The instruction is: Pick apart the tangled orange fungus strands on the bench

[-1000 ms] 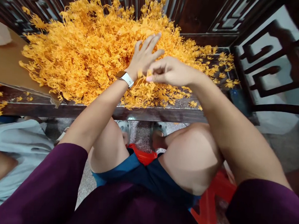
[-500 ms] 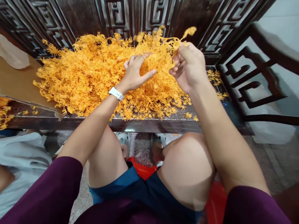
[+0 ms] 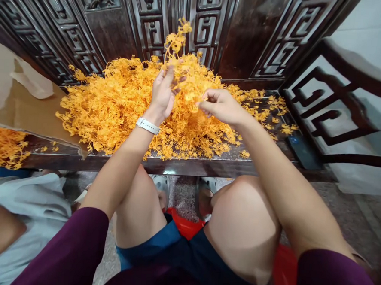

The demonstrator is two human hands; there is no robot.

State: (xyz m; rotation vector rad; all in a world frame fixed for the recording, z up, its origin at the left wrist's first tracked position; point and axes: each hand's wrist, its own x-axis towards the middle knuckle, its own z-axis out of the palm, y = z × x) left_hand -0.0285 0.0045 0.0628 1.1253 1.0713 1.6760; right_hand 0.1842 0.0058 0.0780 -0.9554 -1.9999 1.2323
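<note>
Blossoms in the orange pile (image 3: 115, 108) hide the left hand's (image 3: 163, 91) fingertips.

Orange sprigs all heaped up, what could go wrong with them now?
The heap reaches near the front edge of the wooden seat, so bits might fall off. The sprig in the left hand looks curly and could snag on others, and its thin stems might bend.

A purple top (image 3: 71, 242) with short sleeves, blue shorts (image 3: 162, 233), a pale wristband (image 3: 148, 125) and grey clogs (image 3: 162, 184) are worn.
</note>
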